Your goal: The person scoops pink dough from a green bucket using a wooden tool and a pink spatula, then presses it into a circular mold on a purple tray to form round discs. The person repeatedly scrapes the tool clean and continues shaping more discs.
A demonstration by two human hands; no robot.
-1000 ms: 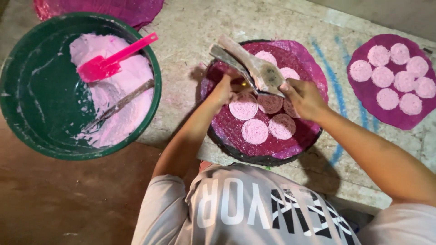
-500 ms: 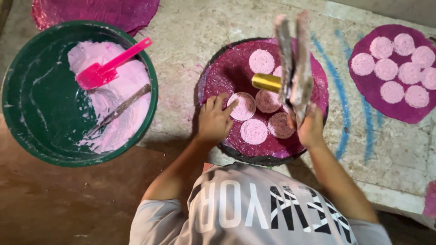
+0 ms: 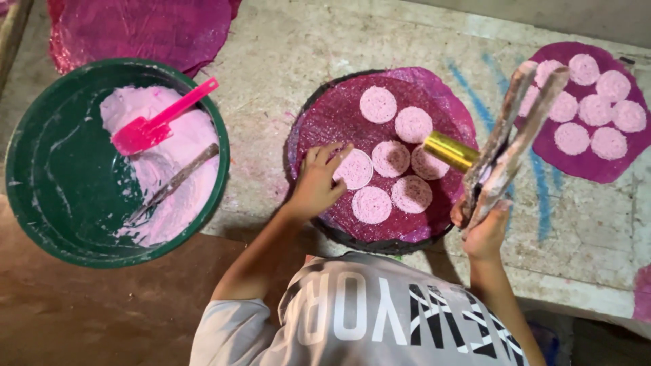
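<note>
The round dark tray covered with a magenta woven mat (image 3: 325, 129) sits near the front edge of the pale stone surface (image 3: 285, 54), its near rim just above the person's white printed shirt (image 3: 366, 318); bare stone lies open behind the tray and in a strip to either side of it; seven pale pink round discs (image 3: 371, 205) lie on the mat, close together, toward its right half, leaving the mat's left part bare; the left hand (image 3: 319, 181) rests flat on that bare part, fingers spread apart, fingertips touching the left edge of one disc; to the right of the tray the right hand (image 3: 483, 227) is closed around the bottom of a long paste-crusted press of two wooden arms (image 3: 512, 132), held upright and tilted, its shiny gold cylinder (image 3: 451, 150) pointing over the tray's right discs; farther right of the tray lies a flat magenta mat with more pink discs (image 3: 590, 156); well left of the tray stands a large green bowl of pink batter (image 3: 47, 169), holding a bright pink plastic spatula (image 3: 159, 122) and a stick (image 3: 173, 184).
</note>
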